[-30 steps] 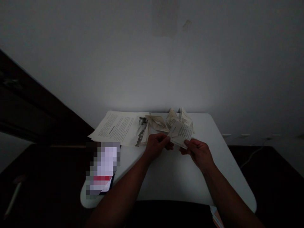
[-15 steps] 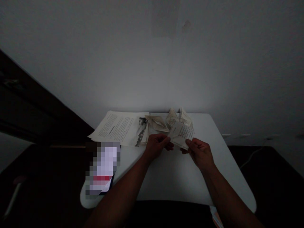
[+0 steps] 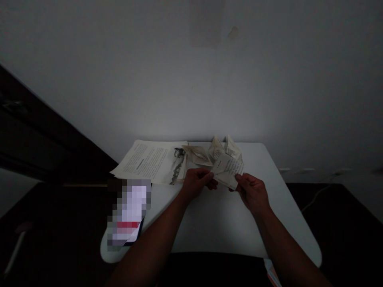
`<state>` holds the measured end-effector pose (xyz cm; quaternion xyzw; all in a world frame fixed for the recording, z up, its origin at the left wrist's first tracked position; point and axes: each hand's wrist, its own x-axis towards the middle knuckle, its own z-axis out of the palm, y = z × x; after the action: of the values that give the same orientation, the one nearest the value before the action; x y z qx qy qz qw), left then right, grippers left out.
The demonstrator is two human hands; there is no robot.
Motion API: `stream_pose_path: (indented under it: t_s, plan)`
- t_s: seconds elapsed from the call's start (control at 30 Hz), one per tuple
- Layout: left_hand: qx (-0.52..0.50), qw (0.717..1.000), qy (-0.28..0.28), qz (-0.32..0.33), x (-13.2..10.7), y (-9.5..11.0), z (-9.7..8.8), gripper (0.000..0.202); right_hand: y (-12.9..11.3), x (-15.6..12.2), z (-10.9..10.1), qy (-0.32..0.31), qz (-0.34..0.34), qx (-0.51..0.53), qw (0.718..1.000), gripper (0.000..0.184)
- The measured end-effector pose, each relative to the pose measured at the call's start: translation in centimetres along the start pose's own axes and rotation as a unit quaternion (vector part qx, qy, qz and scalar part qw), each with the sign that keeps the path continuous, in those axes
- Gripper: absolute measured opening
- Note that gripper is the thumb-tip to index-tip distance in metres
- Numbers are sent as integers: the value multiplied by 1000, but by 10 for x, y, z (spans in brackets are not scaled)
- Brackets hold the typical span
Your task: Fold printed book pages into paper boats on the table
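A folded piece of printed paper (image 3: pixel 226 170) is held up above the table between my two hands. My left hand (image 3: pixel 199 179) pinches its left corner, thumb on top. Its lower right edge is gripped by my right hand (image 3: pixel 251 190), with the thumb on the near face and the fingers curled behind. Just beyond the paper stand two folded paper boats (image 3: pixel 233 148), partly covered by it. Another folded paper shape (image 3: pixel 197 154) lies to their left, behind my left hand.
Loose printed sheets (image 3: pixel 146 161) lie at the table's back left. A phone (image 3: pixel 130 213), its screen blurred out, rests at the left front. The white table (image 3: pixel 278 223) has its back edge against a grey wall (image 3: pixel 167 79). A dark door (image 3: pixel 38 131) stands at left.
The folded paper has tilted very slightly, and my right thumb has shifted a little along its edge. Both hands keep their grip in nearly the same spot.
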<state>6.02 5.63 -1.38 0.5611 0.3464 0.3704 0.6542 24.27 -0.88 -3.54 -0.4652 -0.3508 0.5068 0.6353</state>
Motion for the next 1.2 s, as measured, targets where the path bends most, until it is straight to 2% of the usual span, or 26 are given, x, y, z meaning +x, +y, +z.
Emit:
stream_pose_path:
  t_s: [0.1,0.23,0.37,0.5,0.7,0.9,1.03,1.2]
  plan:
    - [8,1000,-14,-1,-1,1,1,33,1,0,1,6,12,9,1000,17]
    - [30,999,-28,-10,-3,3,3,34,3,0,2,23,11,-8,1000,31]
    - [43,999,-33,-5,-3,4,3,34,2,-1,4,28,-4,-10,1000,33]
    - [32,999,-40,-3,-2,2,1,32,-1,-1,4,22,0,10,1000,32]
    - [20,999,-47,-9,-2,0,-2,29,-1,-1,1,64,0,18,998,22]
    - [16,998,-54,-8,-2,3,-4,30,-4,-1,3,67,-8,31,997,15]
    - [23,998,-60,-7,-1,4,-5,31,0,0,-2,90,-28,13,995,19]
    - [13,998,-65,-11,0,2,-8,31,5,3,-5,81,-41,20,996,23]
